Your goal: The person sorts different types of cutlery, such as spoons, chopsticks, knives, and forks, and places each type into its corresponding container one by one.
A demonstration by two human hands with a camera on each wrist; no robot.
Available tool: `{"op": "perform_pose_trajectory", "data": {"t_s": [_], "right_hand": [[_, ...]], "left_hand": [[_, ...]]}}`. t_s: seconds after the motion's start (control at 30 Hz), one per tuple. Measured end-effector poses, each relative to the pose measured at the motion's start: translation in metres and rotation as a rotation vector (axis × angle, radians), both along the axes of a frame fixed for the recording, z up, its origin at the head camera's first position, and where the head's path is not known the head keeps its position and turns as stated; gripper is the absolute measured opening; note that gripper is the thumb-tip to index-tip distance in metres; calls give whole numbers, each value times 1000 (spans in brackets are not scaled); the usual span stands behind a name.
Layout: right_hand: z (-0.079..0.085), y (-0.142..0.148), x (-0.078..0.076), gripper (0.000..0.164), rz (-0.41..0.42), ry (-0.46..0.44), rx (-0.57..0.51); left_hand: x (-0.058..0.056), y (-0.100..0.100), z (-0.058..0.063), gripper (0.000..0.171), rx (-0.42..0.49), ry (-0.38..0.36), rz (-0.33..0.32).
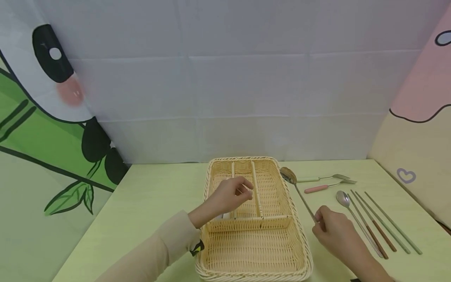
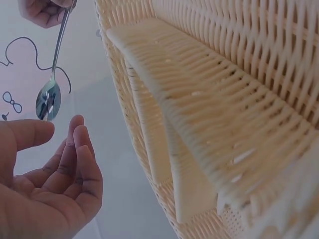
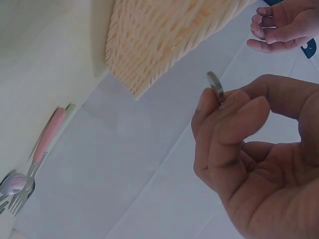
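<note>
My right hand (image 1: pixel 338 231) pinches the end of a long metal spoon's handle. That spoon (image 1: pixel 288 174) slants up and away, its bowl beside the basket's right rim. Over the divided part of the wicker basket (image 1: pixel 305 250) hovers my left hand (image 1: pixel 230 194), fingers loosely bent and holding nothing. In the left wrist view, the spoon's bowl (image 2: pixel 49 101) hangs just beyond my left thumb and fingertips, and the right hand (image 2: pixel 45 11) grips its far end. The right wrist view shows only a small handle tip (image 3: pixel 215 84) poking out of the right fingers.
Right of the basket lie a green-handled fork (image 1: pixel 308 179) and a pink-handled fork (image 1: pixel 316 189). Nearer the right edge are another spoon (image 1: pixel 343 198), brown-ended chopsticks (image 1: pixel 376 239) and green chopsticks (image 1: pixel 398 231). Two narrow dividers (image 1: pixel 256 188) and a crosswise wall (image 1: pixel 275 223) split the basket.
</note>
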State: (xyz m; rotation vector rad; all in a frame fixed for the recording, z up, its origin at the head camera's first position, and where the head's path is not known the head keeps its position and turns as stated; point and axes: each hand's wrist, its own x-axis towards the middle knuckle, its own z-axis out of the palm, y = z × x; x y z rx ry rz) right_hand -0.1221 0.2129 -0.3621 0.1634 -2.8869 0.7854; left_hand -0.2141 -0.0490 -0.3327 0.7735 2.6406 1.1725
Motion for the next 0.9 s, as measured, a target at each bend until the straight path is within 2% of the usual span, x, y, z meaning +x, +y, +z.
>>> {"op": "perform_pose_trajectory", "data": {"t_s": [0.2,0.53,0.73,0.9], "right_hand": [[6,-12,1,8,21,2,-26],[11,-32,1,9,40,-33,-77],[13,-41,2,8,69,-32,-91],[14,-45,2,9,69,-45,-102]], "left_hand": [[3,10,0,17,26,-18,-32],[8,25,-1,16,45,-48,-48],[9,29,-1,17,84,-100,-55],[11,31,-1,17,160,-167,-44]]}}
